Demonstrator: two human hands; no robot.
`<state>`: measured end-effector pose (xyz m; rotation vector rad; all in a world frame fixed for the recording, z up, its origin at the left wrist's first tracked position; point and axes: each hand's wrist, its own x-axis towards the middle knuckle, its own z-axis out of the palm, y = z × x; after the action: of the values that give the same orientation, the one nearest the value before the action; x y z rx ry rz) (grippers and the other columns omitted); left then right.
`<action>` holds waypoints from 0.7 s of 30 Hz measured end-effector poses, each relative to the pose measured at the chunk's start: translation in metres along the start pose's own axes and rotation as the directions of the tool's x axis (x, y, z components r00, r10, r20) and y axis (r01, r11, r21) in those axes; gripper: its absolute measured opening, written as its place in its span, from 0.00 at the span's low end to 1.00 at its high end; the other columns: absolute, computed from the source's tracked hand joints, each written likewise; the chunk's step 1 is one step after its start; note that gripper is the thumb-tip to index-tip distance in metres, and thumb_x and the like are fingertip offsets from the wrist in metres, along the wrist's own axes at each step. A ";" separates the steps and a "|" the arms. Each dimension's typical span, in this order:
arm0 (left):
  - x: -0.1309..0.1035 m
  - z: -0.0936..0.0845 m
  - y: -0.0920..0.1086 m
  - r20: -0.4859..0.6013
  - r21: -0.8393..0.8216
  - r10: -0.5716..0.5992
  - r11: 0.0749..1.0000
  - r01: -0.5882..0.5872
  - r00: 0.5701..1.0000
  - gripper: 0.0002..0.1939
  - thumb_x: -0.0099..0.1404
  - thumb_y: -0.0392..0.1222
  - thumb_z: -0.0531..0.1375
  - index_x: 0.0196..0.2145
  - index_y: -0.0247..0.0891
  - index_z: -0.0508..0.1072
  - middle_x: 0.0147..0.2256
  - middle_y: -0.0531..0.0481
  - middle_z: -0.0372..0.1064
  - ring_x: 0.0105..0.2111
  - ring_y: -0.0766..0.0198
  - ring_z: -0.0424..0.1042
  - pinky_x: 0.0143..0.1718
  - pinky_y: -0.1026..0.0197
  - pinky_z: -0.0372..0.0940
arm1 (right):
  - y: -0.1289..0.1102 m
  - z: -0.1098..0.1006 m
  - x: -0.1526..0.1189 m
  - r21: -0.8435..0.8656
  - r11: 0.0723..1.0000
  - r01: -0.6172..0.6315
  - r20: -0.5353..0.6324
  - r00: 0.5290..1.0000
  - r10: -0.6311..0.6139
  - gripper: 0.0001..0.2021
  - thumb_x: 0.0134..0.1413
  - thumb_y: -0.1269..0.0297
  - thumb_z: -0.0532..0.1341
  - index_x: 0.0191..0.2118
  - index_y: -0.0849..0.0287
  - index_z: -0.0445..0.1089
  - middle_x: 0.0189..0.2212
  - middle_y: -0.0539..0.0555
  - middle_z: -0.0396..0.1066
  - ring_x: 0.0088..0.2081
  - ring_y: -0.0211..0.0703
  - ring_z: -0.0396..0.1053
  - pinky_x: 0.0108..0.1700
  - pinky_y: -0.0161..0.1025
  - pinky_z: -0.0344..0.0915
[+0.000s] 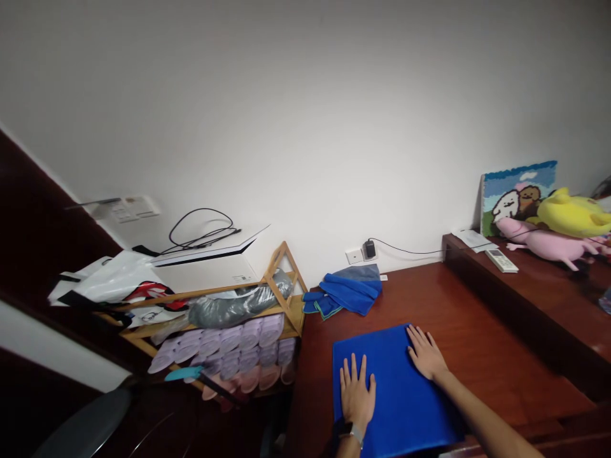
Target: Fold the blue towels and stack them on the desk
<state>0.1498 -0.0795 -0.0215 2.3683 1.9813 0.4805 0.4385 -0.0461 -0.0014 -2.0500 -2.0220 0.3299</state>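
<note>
A bright blue cloth (pixel 396 394), roughly square, lies flat on the reddish-brown wooden table (pixel 420 292). My left hand (pixel 357 393), with a watch at the wrist, rests palm down on the cloth's left part, fingers spread. Near the cloth's far right corner, my right hand (pixel 426 353) also lies flat, its fingers stretched out. Neither hand holds anything. Behind the cloth, a crumpled pile of blue and grey cloths (pixel 351 289) sits by the wall.
A wooden rack (pixel 286 286) with several purple slippers (pixel 229 340) and a white box (pixel 210 270) stands left of the table. A charger (pixel 369 249) is plugged into the wall. On the raised ledge at right are a remote control (pixel 501 260) and plush toys (pixel 544 239).
</note>
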 end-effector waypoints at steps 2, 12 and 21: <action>0.002 -0.001 -0.002 0.012 0.003 0.019 1.000 -0.019 1.000 0.32 0.76 0.54 0.52 0.74 0.57 0.55 0.75 0.52 0.51 0.75 0.42 0.50 0.73 0.33 0.52 | -0.002 0.000 0.006 0.024 1.000 -0.014 0.009 1.000 0.014 0.34 0.73 0.52 0.41 0.78 0.61 0.49 0.77 0.56 0.46 0.78 0.50 0.43 0.77 0.56 0.42; 0.013 -0.008 -0.003 0.039 0.023 0.057 0.998 -0.058 0.998 0.30 0.77 0.51 0.52 0.74 0.55 0.58 0.75 0.51 0.52 0.74 0.44 0.52 0.74 0.35 0.52 | -0.009 0.013 0.003 -0.009 0.994 -0.108 0.007 0.994 0.108 0.35 0.72 0.51 0.39 0.78 0.60 0.47 0.77 0.54 0.46 0.78 0.49 0.42 0.78 0.57 0.36; 0.077 0.032 0.126 0.079 -0.131 0.303 0.947 -0.292 0.950 0.29 0.79 0.48 0.48 0.74 0.53 0.56 0.74 0.49 0.56 0.73 0.49 0.55 0.73 0.37 0.53 | 0.006 0.031 0.008 0.016 0.998 -0.061 -0.019 0.998 0.061 0.35 0.71 0.52 0.41 0.77 0.59 0.52 0.77 0.56 0.45 0.78 0.54 0.43 0.77 0.61 0.38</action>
<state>0.2897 -0.0238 -0.0087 2.5710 1.5159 0.4628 0.4339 -0.0372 -0.0325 -2.1013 -1.9429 0.3341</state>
